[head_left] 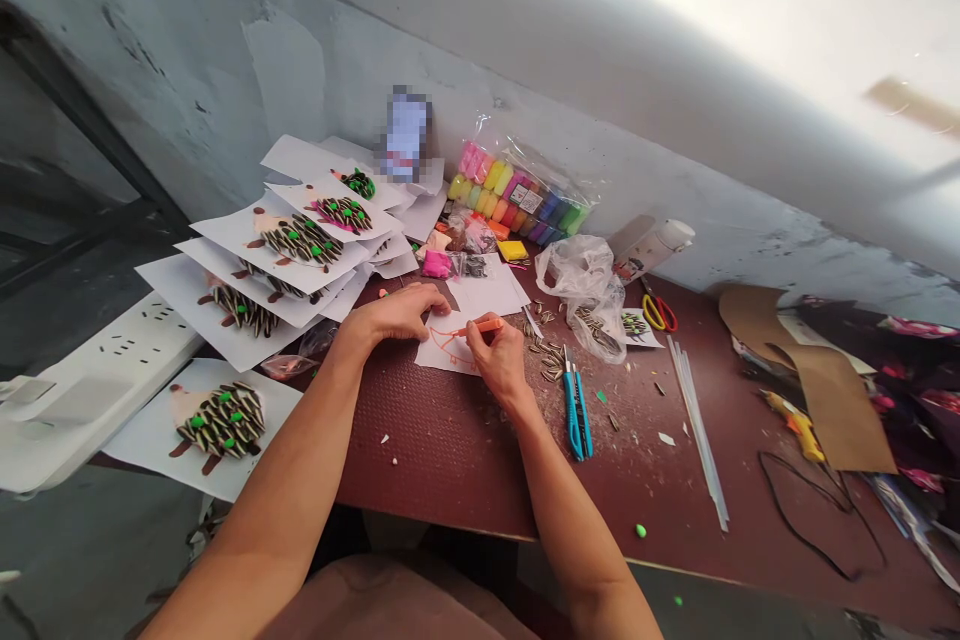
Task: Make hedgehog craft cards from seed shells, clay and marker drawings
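My right hand is closed round an orange marker, its tip over a small sheet of white paper. Orange outlines run across that sheet, partly covered by my hand. My left hand lies at the sheet's left edge, fingers bent but apart, with nothing gripped. Another white sheet lies just behind. To the right are loose sunflower seeds and a pair of blue-handled cutters. Hedgehog pictures made with seeds and green dots lie at my left, several in a stack.
A bag of coloured clay and a phone lean by the wall. A plastic bag, bottle, scissors, clear glue sticks and yellow glue gun stand right. A power strip is left.
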`<action>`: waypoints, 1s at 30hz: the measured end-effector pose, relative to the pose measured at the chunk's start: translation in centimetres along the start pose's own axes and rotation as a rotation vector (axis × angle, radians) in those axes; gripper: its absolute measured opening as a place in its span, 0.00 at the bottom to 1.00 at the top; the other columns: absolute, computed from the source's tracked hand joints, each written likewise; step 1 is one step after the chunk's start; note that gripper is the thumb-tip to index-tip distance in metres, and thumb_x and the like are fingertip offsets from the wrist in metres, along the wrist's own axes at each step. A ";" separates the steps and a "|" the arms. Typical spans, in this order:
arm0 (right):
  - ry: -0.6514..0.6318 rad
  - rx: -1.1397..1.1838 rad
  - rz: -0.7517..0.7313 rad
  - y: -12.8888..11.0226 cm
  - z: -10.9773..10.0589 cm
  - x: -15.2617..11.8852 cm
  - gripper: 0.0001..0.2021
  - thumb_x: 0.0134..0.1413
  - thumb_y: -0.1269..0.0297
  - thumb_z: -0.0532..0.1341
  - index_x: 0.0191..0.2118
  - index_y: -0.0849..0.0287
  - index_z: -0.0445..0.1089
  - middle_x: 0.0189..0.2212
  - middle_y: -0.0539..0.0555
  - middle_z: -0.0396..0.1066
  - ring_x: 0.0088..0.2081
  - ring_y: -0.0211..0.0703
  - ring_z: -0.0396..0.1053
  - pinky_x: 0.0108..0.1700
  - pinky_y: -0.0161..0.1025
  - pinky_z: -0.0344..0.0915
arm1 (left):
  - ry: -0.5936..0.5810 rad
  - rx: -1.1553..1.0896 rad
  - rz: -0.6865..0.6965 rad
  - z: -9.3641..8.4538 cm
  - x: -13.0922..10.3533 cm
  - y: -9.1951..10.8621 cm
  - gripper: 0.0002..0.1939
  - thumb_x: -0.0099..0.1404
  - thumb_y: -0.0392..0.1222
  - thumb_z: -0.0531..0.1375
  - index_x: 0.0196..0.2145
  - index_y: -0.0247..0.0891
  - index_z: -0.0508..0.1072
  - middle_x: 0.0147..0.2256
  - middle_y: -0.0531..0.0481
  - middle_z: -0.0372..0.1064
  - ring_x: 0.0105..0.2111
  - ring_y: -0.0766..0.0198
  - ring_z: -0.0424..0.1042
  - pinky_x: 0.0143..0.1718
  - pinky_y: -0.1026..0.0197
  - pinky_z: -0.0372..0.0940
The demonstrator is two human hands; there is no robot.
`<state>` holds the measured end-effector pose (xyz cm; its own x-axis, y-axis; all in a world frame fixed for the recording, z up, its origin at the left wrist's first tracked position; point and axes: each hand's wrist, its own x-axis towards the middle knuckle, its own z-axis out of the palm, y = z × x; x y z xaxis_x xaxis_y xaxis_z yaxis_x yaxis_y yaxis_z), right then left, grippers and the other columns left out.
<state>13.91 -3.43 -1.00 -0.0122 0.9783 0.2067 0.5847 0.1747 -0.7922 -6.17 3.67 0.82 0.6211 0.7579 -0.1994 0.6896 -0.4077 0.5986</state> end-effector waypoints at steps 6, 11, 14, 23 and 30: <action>0.020 -0.040 -0.005 0.0 -0.1 0.0 0.15 0.58 0.56 0.57 0.24 0.57 0.70 0.18 0.48 0.66 0.21 0.36 0.60 0.27 0.35 0.53 | -0.012 0.007 -0.015 0.0 0.0 0.1 0.28 0.50 0.30 0.61 0.51 0.37 0.76 0.51 0.46 0.73 0.53 0.53 0.70 0.58 0.57 0.63; 0.014 -0.031 0.000 -0.1 -0.1 -0.1 0.15 0.58 0.55 0.57 0.25 0.57 0.70 0.18 0.48 0.66 0.21 0.36 0.60 0.27 0.35 0.53 | -0.009 -0.003 -0.005 0.1 0.0 0.0 0.28 0.51 0.30 0.61 0.51 0.37 0.76 0.50 0.46 0.73 0.53 0.53 0.69 0.58 0.56 0.63; 0.012 -0.019 0.002 -0.1 -0.1 -0.3 0.15 0.58 0.55 0.57 0.25 0.57 0.71 0.19 0.48 0.66 0.22 0.37 0.60 0.27 0.35 0.53 | -0.007 -0.006 0.000 0.1 0.1 -0.1 0.28 0.50 0.30 0.60 0.51 0.37 0.76 0.50 0.46 0.73 0.53 0.53 0.70 0.58 0.56 0.63; -0.013 -0.012 0.023 -0.2 0.0 -0.4 0.16 0.59 0.56 0.58 0.26 0.58 0.73 0.19 0.48 0.66 0.22 0.36 0.60 0.27 0.35 0.54 | -0.003 0.002 0.025 0.4 0.4 -0.7 0.27 0.50 0.31 0.61 0.50 0.37 0.76 0.50 0.46 0.73 0.52 0.53 0.70 0.57 0.56 0.63; -0.028 0.011 0.006 -0.7 0.0 -0.5 0.15 0.58 0.57 0.58 0.24 0.58 0.73 0.19 0.48 0.69 0.22 0.37 0.63 0.28 0.34 0.58 | 0.013 0.000 0.030 0.3 0.2 -0.5 0.27 0.50 0.32 0.60 0.49 0.39 0.77 0.49 0.48 0.74 0.51 0.54 0.70 0.56 0.55 0.64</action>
<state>13.46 -4.08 -0.53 -0.0316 0.9821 0.1857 0.5758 0.1697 -0.7998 -6.28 3.87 0.30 0.6368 0.7518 -0.1709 0.6705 -0.4306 0.6041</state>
